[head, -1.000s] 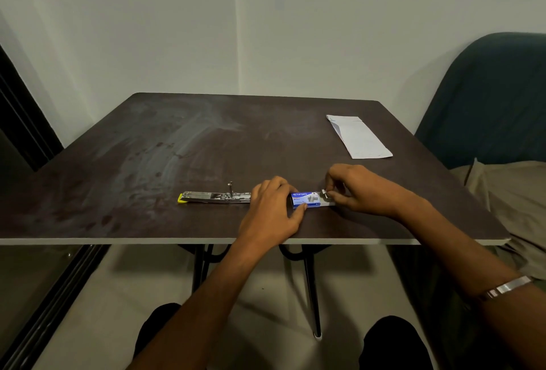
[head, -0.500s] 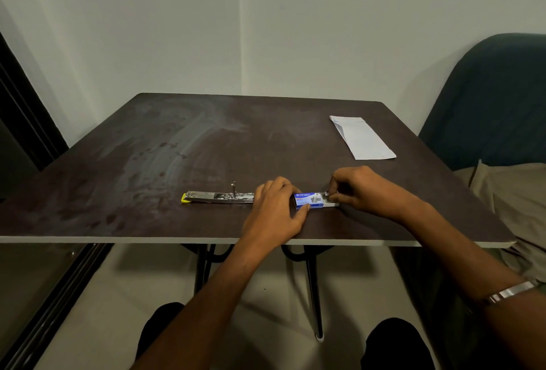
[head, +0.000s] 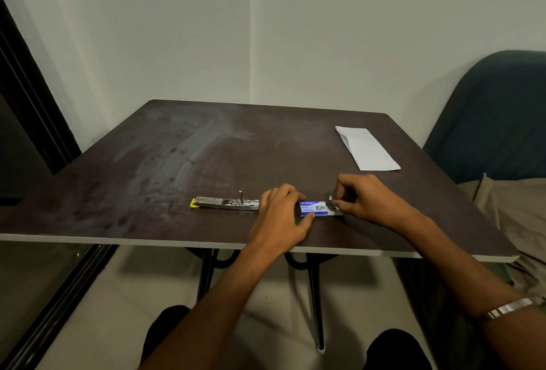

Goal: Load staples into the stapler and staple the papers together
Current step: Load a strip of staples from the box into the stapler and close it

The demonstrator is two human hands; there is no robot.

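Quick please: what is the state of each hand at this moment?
Left hand: closed around the blue staple box, pinning it on the table.
Right hand: fingertips pinched at the box's open end; what they hold cannot be told.

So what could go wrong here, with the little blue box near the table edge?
The staple box lies close to the table's front edge; a slip of the left hand could push it off. The right hand pinches something small at the box's open end; it could drop or break apart. The stapler lies opened flat beside the left hand, easy to knock.
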